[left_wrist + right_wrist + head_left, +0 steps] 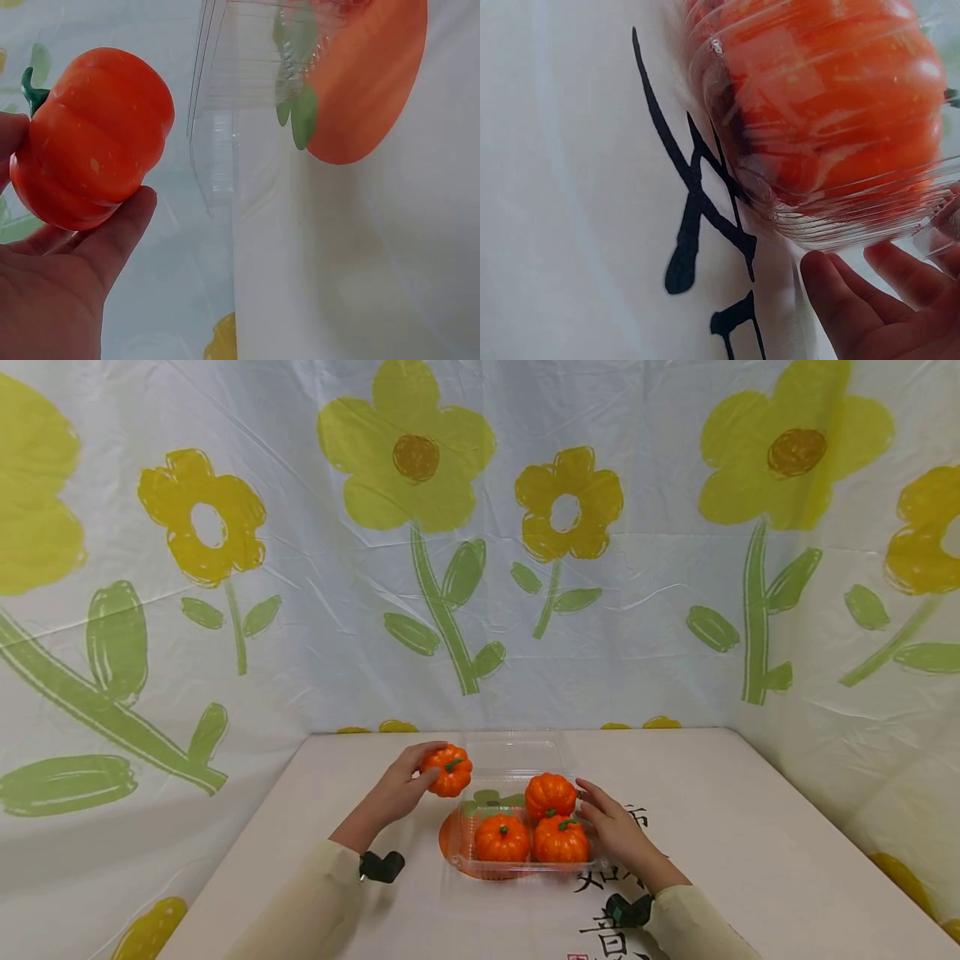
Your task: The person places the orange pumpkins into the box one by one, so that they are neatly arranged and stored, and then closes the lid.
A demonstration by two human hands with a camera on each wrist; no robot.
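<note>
My left hand (403, 785) holds a small orange toy pumpkin (448, 771) with a green stem, thumb on one side and fingers round the other. In the left wrist view this pumpkin (97, 139) is up off the table, left of the clear plastic container (467, 852). Three more pumpkins sit in that container: one at the front left (502, 838), one at the front right (561, 840) and one behind it (551, 796). On the container's right side, my right hand (617, 833) has its fingers loosely extended, fingertips (821, 274) right at the ribbed wall.
The container's clear lid (513, 752) lies open toward the back of the table. Beneath is a pale cloth (360, 910) with a printed orange shape and black brush characters (613, 935). A flower-printed curtain (480, 610) surrounds the back and sides.
</note>
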